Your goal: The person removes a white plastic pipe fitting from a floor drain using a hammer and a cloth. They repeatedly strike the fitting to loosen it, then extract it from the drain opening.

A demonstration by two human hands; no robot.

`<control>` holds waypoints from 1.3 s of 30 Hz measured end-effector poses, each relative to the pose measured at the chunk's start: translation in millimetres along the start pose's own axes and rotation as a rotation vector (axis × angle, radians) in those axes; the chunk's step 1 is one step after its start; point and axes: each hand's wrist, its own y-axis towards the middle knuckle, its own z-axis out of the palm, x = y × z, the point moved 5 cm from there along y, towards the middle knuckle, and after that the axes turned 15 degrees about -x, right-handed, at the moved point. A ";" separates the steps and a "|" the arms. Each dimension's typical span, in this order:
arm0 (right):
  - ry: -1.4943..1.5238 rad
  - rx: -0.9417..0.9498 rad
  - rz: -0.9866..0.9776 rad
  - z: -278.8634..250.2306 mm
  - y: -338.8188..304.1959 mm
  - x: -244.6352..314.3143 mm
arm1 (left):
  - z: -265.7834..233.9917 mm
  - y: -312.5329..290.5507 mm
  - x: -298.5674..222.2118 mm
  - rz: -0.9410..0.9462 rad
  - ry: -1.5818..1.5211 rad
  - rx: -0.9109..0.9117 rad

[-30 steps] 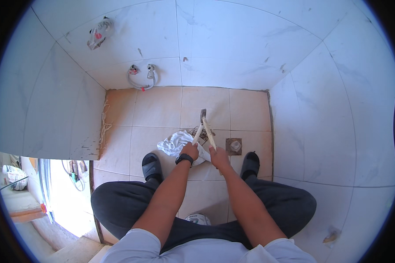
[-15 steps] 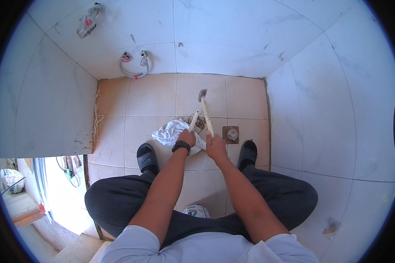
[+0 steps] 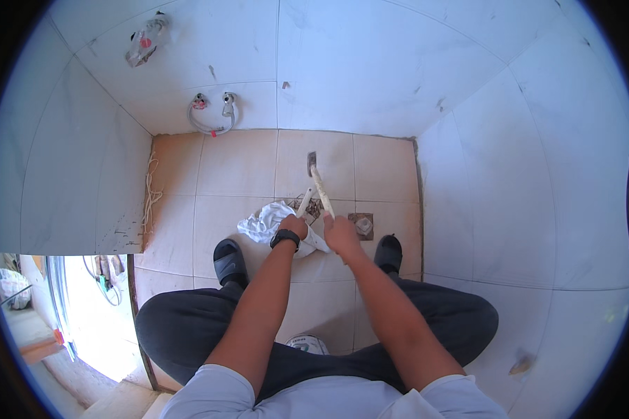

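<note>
My right hand (image 3: 341,233) is closed round the pale wooden handle of a hammer (image 3: 321,190). The hammer's dark head points away from me, above the floor tiles, and is slightly blurred. My left hand (image 3: 293,225), with a dark watch at the wrist, grips a short whitish rod (image 3: 305,200). That rod slants up and away beside the hammer handle; its lower end is hidden in the hand. Just beyond my hands lies a rough broken patch (image 3: 315,208) in the tiled floor, with dark rubble in it. A crumpled white cloth or bag (image 3: 261,222) lies under and left of my left hand.
A square cut-out (image 3: 363,225) with a wrapped pipe end sits right of the broken patch. My sandalled feet stand either side. Valves with a grey hose (image 3: 214,124) are on the far wall; a string (image 3: 150,192) lies along the left edge. A white bucket (image 3: 307,343) stands between my legs.
The hammer head has swung slightly left and turned, while both hands keep their grips. The whole view has shifted a little, so the floor sits lower in the picture.
</note>
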 end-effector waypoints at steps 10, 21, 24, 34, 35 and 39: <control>-0.039 -0.021 0.001 -11.7 -0.9 13.4 | -7.4 1.0 -6.9 -0.077 0.016 -0.014; -0.078 0.110 -0.013 1.5 17.0 6.9 | 6.0 30.1 -8.3 0.082 0.176 0.046; 0.010 0.128 0.111 -12.2 15.5 3.1 | -4.0 44.3 -17.3 0.265 0.296 0.145; 0.243 0.086 0.334 -5.9 -46.8 -68.7 | 50.3 -24.1 21.0 -0.151 -0.111 0.006; 0.219 0.078 0.341 -2.0 -47.0 -76.0 | 62.7 -37.4 26.4 -0.197 -0.168 0.006; 0.252 0.102 0.375 7.8 -44.9 -93.0 | 86.9 -57.4 34.7 -0.228 -0.080 0.067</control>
